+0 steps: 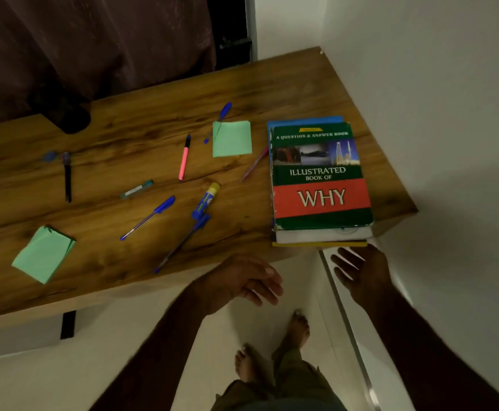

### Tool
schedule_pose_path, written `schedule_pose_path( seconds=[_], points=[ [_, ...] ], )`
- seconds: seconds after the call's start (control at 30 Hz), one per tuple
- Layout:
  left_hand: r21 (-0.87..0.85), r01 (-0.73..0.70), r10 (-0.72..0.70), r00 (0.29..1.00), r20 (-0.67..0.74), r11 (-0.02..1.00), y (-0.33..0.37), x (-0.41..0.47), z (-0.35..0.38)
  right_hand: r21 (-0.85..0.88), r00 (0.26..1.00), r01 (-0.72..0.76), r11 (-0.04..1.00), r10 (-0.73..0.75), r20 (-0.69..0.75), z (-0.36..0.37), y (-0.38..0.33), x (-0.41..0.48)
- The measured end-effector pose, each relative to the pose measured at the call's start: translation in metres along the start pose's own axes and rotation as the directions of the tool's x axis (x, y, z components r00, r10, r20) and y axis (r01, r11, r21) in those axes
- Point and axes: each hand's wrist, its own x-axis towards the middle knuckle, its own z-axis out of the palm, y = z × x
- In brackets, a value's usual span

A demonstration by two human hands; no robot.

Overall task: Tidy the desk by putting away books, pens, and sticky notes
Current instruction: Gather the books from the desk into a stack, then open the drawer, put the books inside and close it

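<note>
A stack of books point(321, 179) sits at the right end of the wooden desk point(272, 93), in the middle right of the frame. The top book is green and red and says WHY. The stack comes right up to the near edge of the desk. The right hand point(361, 274) is just below the books, with its fingers straight and spread apart, and it holds nothing. The left hand point(242, 280) is in the lower middle, in front of the desk. Its fingers are loose, a bit bent and close together, and it holds nothing too. One green sticky pad point(232, 139) lies just left of the books, and a second green sticky pad point(43, 253) lies at the lower left. Between them a pink pen point(184, 158), a blue pen point(148, 217), a black pen point(67, 176) and a glue stick point(206, 200) lie flat on the desk.
</note>
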Motion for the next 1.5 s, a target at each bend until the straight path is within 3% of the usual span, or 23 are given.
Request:
schedule_pose_path(
  seconds=[0.1, 0.17, 0.23, 0.3, 0.53, 0.73, 0.83, 1.33, 1.5],
  points=[
    [0.003, 0.150, -0.148, 0.980, -0.133, 0.989, -0.034, 0.009, 0.003, 0.044, 0.986, -0.113, 0.993, 0.107, 0.126, 0.009, 0.015, 0.008],
    [-0.240, 0.176, -0.237, 0.938, -0.255, 0.955, -0.057, 0.020, 0.003, 0.083, 0.975, -0.154, 0.985, 0.138, 0.174, 0.018, 0.024, 0.012],
    [-0.557, 0.073, -0.291, 0.904, -0.314, 0.827, -0.073, 0.033, 0.000, 0.124, 0.971, -0.175, 0.977, 0.150, 0.187, 0.025, 0.030, 0.015],
    [-0.692, -0.085, -0.271, 0.881, -0.388, 0.717, -0.084, 0.047, -0.009, 0.157, 0.971, -0.185, 0.970, 0.156, 0.181, 0.030, 0.033, 0.018],
    [-0.715, -0.286, -0.167, 0.855, -0.490, 0.638, -0.103, 0.090, -0.022, 0.259, 0.964, -0.215, 0.942, 0.163, 0.208, 0.031, 0.044, 0.053],
    [-0.760, -0.505, -0.120, 0.796, -0.594, 0.409, -0.112, 0.113, -0.016, 0.345, 0.966, -0.201, 0.917, 0.128, 0.222, 0.034, 0.055, 0.067],
    [-0.779, -0.468, -0.166, 0.803, -0.572, 0.418, -0.111, 0.112, -0.017, 0.328, 0.964, -0.199, 0.923, 0.124, 0.233, 0.032, 0.058, 0.069],
    [-0.741, -0.477, -0.076, 0.816, -0.573, 0.472, -0.151, 0.091, 0.009, 0.246, 0.966, -0.195, 0.950, 0.143, 0.215, -0.005, 0.079, 0.053],
    [-0.769, -0.456, -0.091, 0.832, -0.547, 0.448, -0.176, 0.075, 0.030, 0.257, 0.970, -0.190, 0.947, 0.140, 0.200, -0.032, 0.095, 0.034]
  ],
)
